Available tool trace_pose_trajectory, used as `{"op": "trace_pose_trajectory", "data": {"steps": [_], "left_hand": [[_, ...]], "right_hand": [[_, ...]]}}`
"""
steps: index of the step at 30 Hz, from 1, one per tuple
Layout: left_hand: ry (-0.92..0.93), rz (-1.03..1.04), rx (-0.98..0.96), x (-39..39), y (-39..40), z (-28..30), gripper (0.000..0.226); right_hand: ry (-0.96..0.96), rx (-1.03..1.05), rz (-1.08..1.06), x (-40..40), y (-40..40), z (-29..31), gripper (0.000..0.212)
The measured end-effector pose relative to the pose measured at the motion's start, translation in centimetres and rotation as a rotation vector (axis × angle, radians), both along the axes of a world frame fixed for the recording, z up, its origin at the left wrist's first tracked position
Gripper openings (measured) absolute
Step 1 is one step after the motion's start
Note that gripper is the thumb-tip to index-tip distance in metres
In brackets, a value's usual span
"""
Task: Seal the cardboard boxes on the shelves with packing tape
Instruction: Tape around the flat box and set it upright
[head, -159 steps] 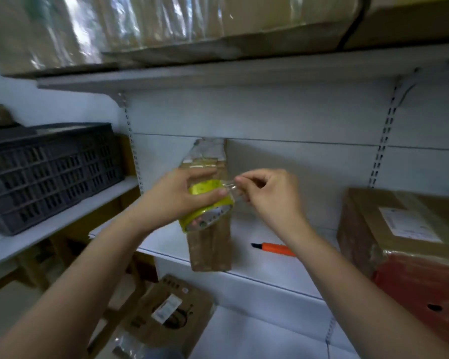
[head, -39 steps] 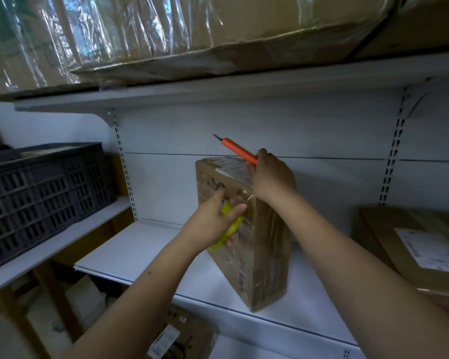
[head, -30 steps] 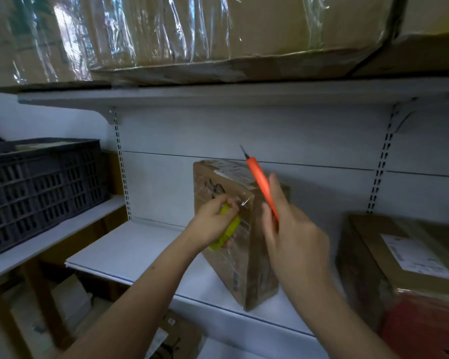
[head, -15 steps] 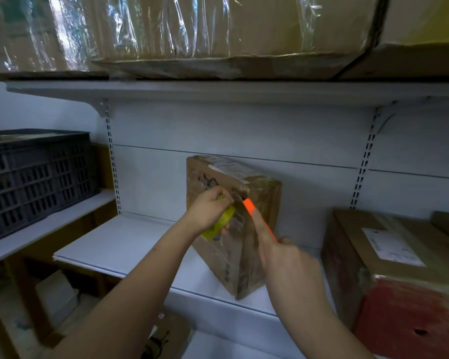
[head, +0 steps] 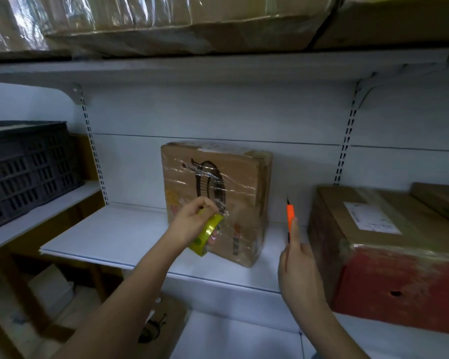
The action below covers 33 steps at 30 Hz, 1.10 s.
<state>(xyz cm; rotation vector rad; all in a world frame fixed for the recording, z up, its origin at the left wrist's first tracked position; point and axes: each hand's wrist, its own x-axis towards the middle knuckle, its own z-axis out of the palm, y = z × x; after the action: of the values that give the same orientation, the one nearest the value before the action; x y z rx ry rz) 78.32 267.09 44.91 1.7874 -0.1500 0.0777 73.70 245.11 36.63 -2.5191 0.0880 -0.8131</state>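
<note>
**Browns, yellow, orange against white shelving**

Brown cardboard box point(head: 215, 200) with a black printed figure, faint yellow and red marks, glossy clear film over the front. Yellow-green tape roll point(head: 206, 235) with darker green spots. Bright orange utility knife point(head: 290, 218), black at the tip. White shelf point(head: 109, 237) and white back panel point(head: 218, 117). Dark grey lattice-patterned crate point(head: 26, 167). Brown box with red front point(head: 389, 257), white label on top, a black hole in the red face. Tan film-wrapped boxes point(head: 166, 19) overhead.
</note>
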Motion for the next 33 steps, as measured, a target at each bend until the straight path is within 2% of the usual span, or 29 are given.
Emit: {"op": "trace_pose_trajectory", "data": {"steps": [2, 5, 8, 11, 13, 15, 16, 18, 19, 22, 25, 33], "left_hand": [[-0.033, 0.018, 0.014, -0.6, -0.4, -0.7, 0.012], [-0.044, 0.085, 0.063, -1.4, -1.0, -2.1, 0.013], [0.017, 0.099, -0.003, -2.2, -1.2, -3.3, 0.014], [0.102, 0.061, -0.129, -3.5, -1.7, -3.8, 0.009], [0.115, 0.041, -0.182, -4.4, -2.2, -4.1, 0.008], [0.149, 0.026, -0.198, -5.0, -2.8, -4.9, 0.009], [0.178, 0.019, -0.199, -5.3, -3.1, -5.4, 0.010], [0.248, -0.012, -0.220, -5.4, -4.0, -7.1, 0.011], [0.284, -0.031, -0.219, -5.6, -4.7, -8.0, 0.011], [0.339, -0.097, -0.166, -6.1, -7.1, -10.5, 0.010], [0.377, -0.149, -0.193, -6.8, -10.0, -12.4, 0.009], [0.422, -0.150, -0.220, -7.2, -13.8, -15.4, 0.015]], "right_hand": [[0.093, -0.132, -0.089, 2.1, -0.4, -2.6, 0.079], [0.185, -0.224, -0.143, 4.3, -0.9, -4.7, 0.076], [0.392, -0.450, -0.166, 5.4, -1.1, -5.8, 0.058], [0.440, -0.537, -0.173, 6.0, -1.6, -7.1, 0.042], [0.258, -0.415, -0.119, 5.9, -2.0, -7.9, 0.043], [-0.004, -0.134, 0.047, 5.0, -2.1, -7.7, 0.031], [-0.020, 0.076, 0.191, 4.1, -2.0, -6.9, 0.024], [0.095, 0.487, 0.425, 1.8, -1.7, -5.1, 0.016], [0.151, 0.601, 0.481, 0.8, -1.8, -4.5, 0.014], [0.200, 0.653, 0.493, -1.2, -2.7, -4.9, 0.016], [0.186, 0.671, 0.425, -1.9, -4.4, -6.5, 0.002], [0.191, 0.622, 0.360, -2.1, -6.9, -9.7, 0.008]]}}
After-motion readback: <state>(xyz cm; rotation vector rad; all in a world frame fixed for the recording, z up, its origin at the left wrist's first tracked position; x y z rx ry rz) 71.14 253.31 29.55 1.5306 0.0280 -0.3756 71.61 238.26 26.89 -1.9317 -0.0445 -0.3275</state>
